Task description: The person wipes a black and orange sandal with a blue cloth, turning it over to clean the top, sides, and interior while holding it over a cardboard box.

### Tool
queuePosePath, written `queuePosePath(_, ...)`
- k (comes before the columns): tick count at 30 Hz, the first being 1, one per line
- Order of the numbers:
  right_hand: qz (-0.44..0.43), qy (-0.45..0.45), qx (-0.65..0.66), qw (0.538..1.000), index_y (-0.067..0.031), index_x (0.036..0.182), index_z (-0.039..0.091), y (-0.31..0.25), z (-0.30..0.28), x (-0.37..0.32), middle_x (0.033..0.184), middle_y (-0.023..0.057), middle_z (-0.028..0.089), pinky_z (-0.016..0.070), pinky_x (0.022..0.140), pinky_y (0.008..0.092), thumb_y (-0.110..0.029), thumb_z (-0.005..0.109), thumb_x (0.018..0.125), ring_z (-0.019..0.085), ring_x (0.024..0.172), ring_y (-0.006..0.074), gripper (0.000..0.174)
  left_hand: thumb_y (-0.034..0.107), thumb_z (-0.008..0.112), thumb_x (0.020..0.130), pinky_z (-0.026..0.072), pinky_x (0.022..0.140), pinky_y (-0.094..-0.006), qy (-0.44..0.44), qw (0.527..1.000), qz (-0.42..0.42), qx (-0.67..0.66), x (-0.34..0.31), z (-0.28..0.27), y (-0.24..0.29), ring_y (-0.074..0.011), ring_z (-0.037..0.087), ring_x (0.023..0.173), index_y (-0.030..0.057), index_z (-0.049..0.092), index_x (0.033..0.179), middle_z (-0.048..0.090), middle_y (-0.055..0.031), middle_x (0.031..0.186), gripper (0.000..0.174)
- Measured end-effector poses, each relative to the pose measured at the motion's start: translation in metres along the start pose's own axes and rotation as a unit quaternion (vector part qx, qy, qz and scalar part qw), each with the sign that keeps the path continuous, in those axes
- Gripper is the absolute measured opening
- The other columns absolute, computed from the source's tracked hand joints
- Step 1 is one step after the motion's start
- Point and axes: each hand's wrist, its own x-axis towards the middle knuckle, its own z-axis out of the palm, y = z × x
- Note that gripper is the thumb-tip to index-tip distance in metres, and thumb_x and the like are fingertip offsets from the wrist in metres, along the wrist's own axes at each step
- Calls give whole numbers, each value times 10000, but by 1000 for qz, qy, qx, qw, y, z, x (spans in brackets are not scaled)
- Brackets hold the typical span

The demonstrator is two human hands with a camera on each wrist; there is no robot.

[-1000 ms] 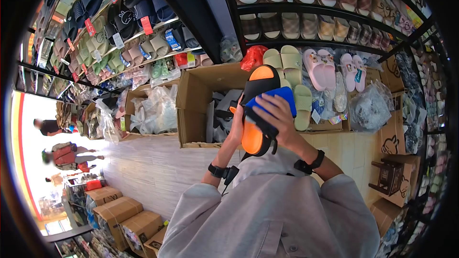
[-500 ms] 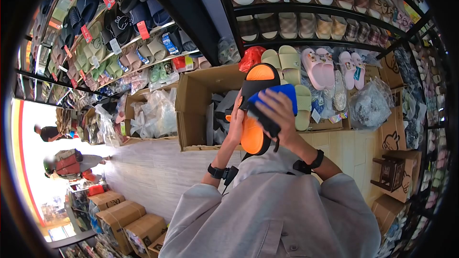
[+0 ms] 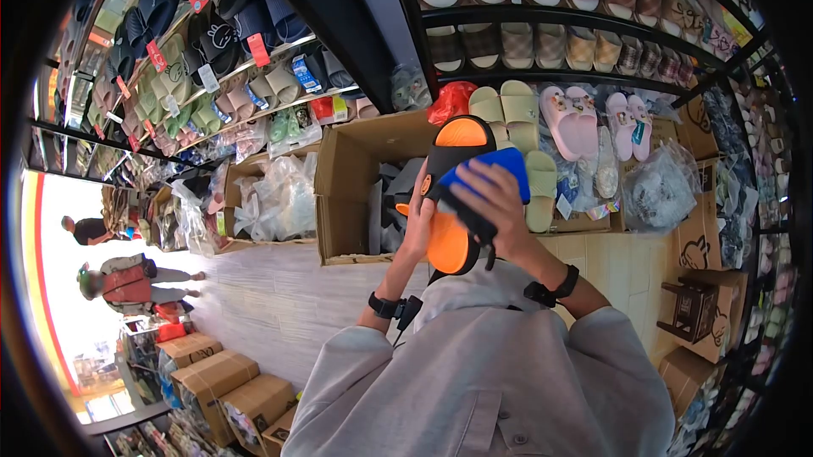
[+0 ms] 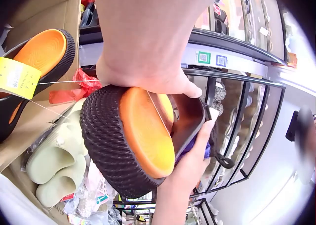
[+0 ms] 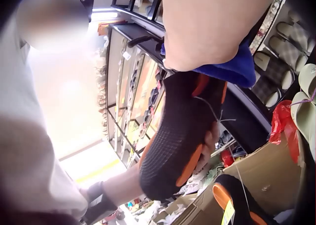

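My left hand point(image 3: 418, 224) grips a black slide sandal point(image 3: 449, 245) with an orange footbed by its side, holding it raised in front of my chest. A textured black sole shows in the left wrist view. My right hand point(image 3: 500, 207) holds a blue soft pad point(image 3: 515, 167) with a black back and a dangling loop, laid across the sandal near its strap. The pad is blurred in the head view, and its face on the sandal is hidden. A matching sandal point(image 4: 42, 54) with a yellow tag point(image 4: 19, 79) hangs by a thin string from the held one.
Below my hands stands an open cardboard box point(image 3: 343, 237) with dark wrapped items. Green slides point(image 3: 539, 190), pink slides point(image 3: 572, 122) and a bagged bundle point(image 3: 662, 190) lie to its right. Slipper shelves point(image 3: 542, 16) rise behind. A small brown stool point(image 3: 690, 309) stands at right.
The sandal has turned slightly more upright since the first frame. My right hand and the blue pad have shifted a little over it, while my left hand keeps its grip.
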Motion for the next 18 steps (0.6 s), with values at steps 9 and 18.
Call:
queuePosePath(9,108,51,29,992,-57,1395,726,25,1,7,1481,147,688,433,1198,546,-174,880,867,604,1422,373,562,679,601,1054,438,1240,-437,-10,999,-1,-43,-14,-4,-7,-253,520,1487,95,173,1767,441,-128,1686,1017)
queuePosePath(18,-72,-104,39,991,-145,1456,708,-11,-6,-6,1533,77,663,403,1237,516,-322,787,976,584,1457,292,518,545,648,1067,326,1314,-417,-2,999,7,51,-22,4,13,-257,398,1599,53,211,1760,386,-155,1738,956)
